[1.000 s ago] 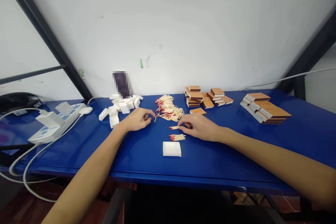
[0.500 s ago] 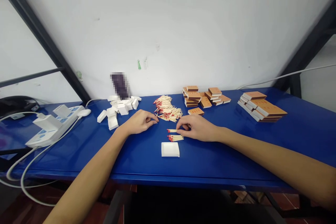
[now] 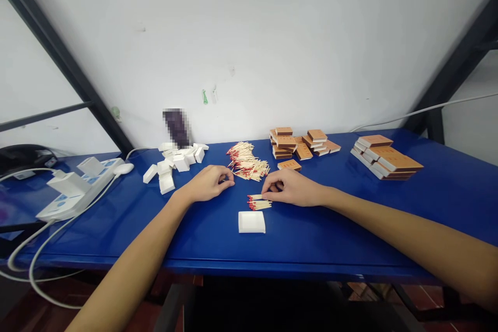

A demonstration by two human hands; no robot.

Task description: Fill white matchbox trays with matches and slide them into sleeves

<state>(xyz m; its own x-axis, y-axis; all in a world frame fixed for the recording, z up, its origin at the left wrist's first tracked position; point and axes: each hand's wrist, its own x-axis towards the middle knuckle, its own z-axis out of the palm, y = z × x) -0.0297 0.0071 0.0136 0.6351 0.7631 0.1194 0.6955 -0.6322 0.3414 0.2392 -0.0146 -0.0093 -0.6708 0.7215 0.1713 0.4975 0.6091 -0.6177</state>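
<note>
My right hand (image 3: 291, 187) pinches the plain ends of a few matches, their red heads pointing left. They lie against a small row of red-headed matches (image 3: 260, 205) on the blue table. Just below that row sits a white matchbox tray (image 3: 251, 222), its open side up. My left hand (image 3: 212, 183) rests on the table left of the row, thumb and forefinger closed together; what they hold, if anything, is too small to make out. Beyond both hands is a loose pile of matches (image 3: 249, 162).
White matchbox trays (image 3: 181, 162) are heaped at the back left, near a pixelated dark object (image 3: 177, 127). Orange matchbox sleeves (image 3: 286, 141) stand stacked behind my right hand, with another matchbox stack (image 3: 389, 158) farther right. A power strip (image 3: 83, 187) with cables lies at left.
My right hand has brought its matches slightly nearer, up against the row, closing the gap. My left hand has stayed nearly in place, its fingertips a little lower.
</note>
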